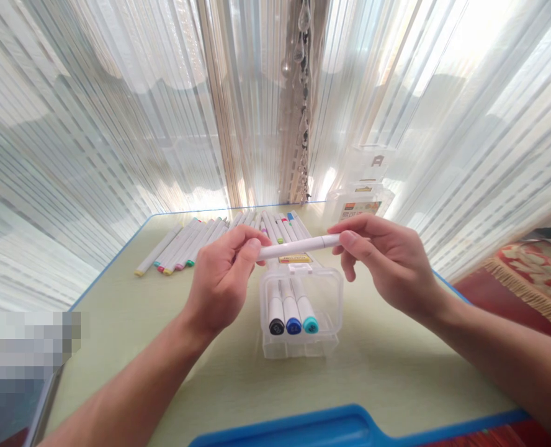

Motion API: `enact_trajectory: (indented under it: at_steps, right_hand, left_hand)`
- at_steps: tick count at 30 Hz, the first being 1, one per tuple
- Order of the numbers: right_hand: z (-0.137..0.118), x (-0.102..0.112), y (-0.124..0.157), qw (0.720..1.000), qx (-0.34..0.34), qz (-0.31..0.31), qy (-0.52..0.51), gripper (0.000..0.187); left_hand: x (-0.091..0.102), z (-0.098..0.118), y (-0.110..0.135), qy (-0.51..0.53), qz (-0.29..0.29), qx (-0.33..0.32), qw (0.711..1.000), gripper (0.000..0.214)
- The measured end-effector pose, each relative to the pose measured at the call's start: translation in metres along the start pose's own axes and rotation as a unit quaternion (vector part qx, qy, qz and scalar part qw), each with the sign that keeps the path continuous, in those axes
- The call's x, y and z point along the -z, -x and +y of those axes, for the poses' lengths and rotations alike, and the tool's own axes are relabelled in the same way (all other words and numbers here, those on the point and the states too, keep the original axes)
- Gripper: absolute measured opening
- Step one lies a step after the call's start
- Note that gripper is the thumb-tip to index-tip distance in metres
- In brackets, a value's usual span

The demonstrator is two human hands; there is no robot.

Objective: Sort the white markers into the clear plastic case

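Both hands hold one white marker (298, 247) level above the table. My left hand (224, 276) pinches its left end and my right hand (387, 257) pinches its right end. Right below them lies a clear plastic case (301, 344) with its open side toward me. Inside it rest three markers with black (276, 325), blue (293, 325) and teal (310, 323) caps. Farther back, a row of several white markers (196, 243) with coloured ends lies flat on the table.
The table has a pale green top (387, 366) with a blue rim and a blue tray edge (303, 428) at the front. A clear lid or package (362, 195) stands at the back right against sheer curtains. A red rug (531, 270) lies on the right.
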State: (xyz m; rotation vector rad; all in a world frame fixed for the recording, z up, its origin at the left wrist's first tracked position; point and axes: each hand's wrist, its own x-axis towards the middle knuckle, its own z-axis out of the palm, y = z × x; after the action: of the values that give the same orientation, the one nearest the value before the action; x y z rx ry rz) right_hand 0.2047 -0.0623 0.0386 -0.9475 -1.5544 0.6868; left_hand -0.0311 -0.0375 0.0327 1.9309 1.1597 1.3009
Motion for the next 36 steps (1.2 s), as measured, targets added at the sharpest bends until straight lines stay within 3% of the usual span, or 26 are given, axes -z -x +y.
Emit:
enact_trajectory:
  at_steps: [19,36]
  right_hand:
    - [0.007,0.001,-0.002,0.997,0.006,0.073,-0.031,0.016]
    - [0.015,0.004,-0.005,0.997,-0.021,0.054,-0.045,0.017]
  left_hand:
    - [-0.002,0.003,0.0,0.061,0.032,0.004,0.998,0.019]
    - [-0.002,0.002,0.0,0.042,0.031,-0.001,0.999,0.016]
